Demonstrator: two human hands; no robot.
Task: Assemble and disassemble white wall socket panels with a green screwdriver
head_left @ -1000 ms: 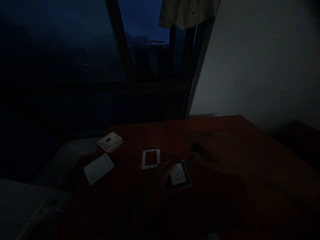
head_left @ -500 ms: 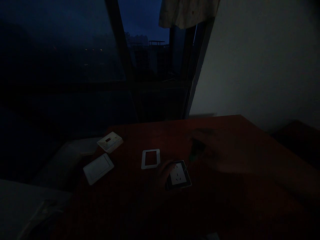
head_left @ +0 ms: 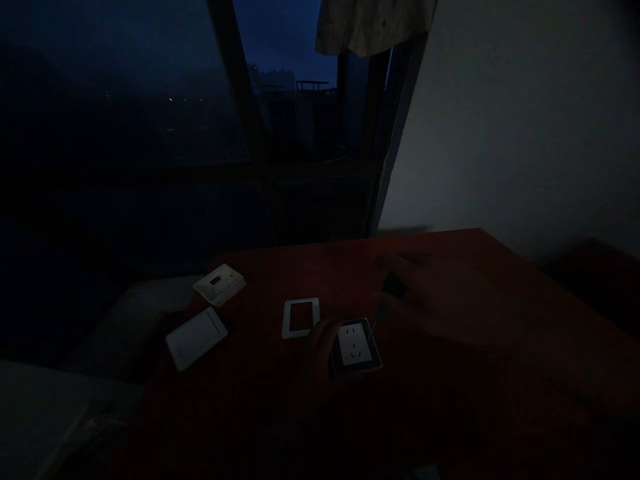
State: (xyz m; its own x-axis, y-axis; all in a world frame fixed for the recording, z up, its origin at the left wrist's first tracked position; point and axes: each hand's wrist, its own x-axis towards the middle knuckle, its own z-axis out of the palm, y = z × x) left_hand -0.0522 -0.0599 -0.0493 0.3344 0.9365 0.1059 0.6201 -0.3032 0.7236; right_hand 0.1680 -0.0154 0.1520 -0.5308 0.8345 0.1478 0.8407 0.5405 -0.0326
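The room is very dark. My left hand (head_left: 320,350) grips the left edge of a white wall socket (head_left: 355,345) lying on the reddish table (head_left: 475,413). My right hand (head_left: 425,293) is closed around a screwdriver (head_left: 387,297) with a dark handle; its thin shaft slants down to the socket's upper right corner. A white empty frame (head_left: 301,317) lies just left of the socket.
A white switch plate (head_left: 196,337) and another white plate with a small slot (head_left: 219,283) lie at the table's left end. A dark window (head_left: 225,100) with a slanted frame stands behind, cloth (head_left: 373,27) hangs above, and a pale wall (head_left: 525,120) is at right.
The screwdriver handle in my right hand has shifted slightly. The socket and my left hand stay almost in place.
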